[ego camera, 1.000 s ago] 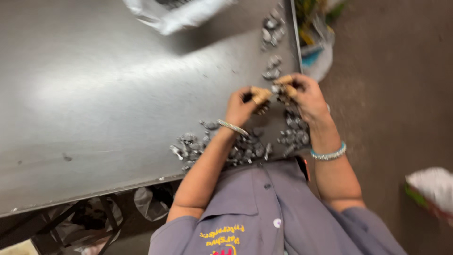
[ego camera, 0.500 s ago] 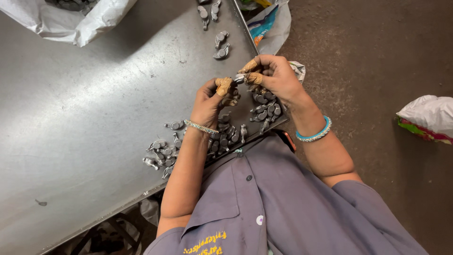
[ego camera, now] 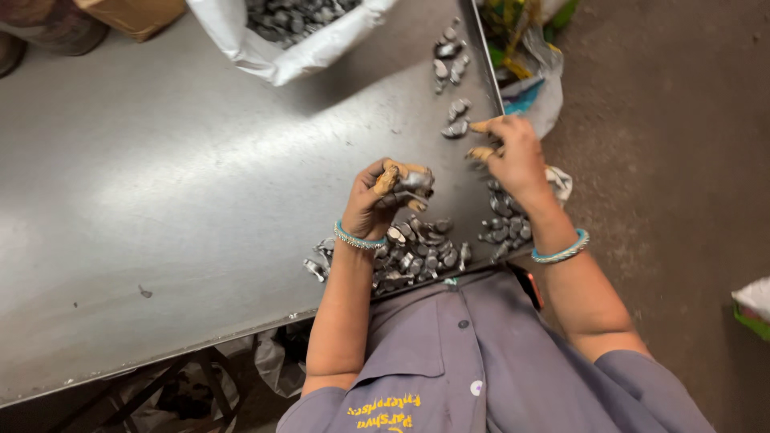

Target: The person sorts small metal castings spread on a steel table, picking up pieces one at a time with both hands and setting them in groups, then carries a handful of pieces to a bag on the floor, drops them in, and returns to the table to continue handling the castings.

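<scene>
Left hand [ego camera: 385, 196]: closed around metal piece [ego camera: 415, 181] above worktop's [ego camera: 160, 200] near edge | right hand [ego camera: 513, 156]: fingers loose, empty, near right edge | loose pieces [ego camera: 421, 252] below.

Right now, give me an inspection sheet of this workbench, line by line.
Surface: grey sheet-metal table, scuffed, a small dark mark near its front edge.
Job's things: heap of small grey metal parts at the front edge; more parts below the right wrist.
Clutter: white sack holding similar parts; loose parts along the right edge; cardboard box at the far corner.
Grippers: left hand closed on a metal part; right hand over the table's right edge, grip cannot be told.
Cables: nothing seen.
Surroundings: dirt floor; coloured bags beside the table.
</scene>
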Motion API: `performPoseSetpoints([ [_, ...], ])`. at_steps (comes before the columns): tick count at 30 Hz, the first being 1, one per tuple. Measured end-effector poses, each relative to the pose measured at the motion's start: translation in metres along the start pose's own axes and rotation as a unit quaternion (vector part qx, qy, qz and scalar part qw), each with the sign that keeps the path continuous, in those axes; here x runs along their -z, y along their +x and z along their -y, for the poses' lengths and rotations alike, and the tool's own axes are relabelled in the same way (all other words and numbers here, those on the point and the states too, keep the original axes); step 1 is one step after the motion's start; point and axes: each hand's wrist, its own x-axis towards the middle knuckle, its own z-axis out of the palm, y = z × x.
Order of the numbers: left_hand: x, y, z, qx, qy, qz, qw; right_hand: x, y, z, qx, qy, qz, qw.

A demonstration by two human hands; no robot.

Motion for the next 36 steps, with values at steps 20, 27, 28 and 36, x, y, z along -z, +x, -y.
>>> performPoseSetpoints([
  [20,0.01,0.006,0.032,0.078,0.146,-0.222,0.961,-0.029,-0.011,-0.006,-0.018,0.021,0.054,0.998],
  [27,0.006,0.004,0.033,0.096,0.118,-0.218,0.964,-0.035,-0.005,-0.059,-0.139,0.425,0.061,0.892],
  [28,0.006,0.005,0.035,0.102,0.112,-0.218,0.964,-0.033,-0.007,-0.063,-0.156,0.454,0.065,0.875],
  [36,-0.011,0.025,0.05,0.132,0.062,-0.22,0.965,-0.013,-0.009,-0.036,-0.22,0.536,0.144,0.802],
])
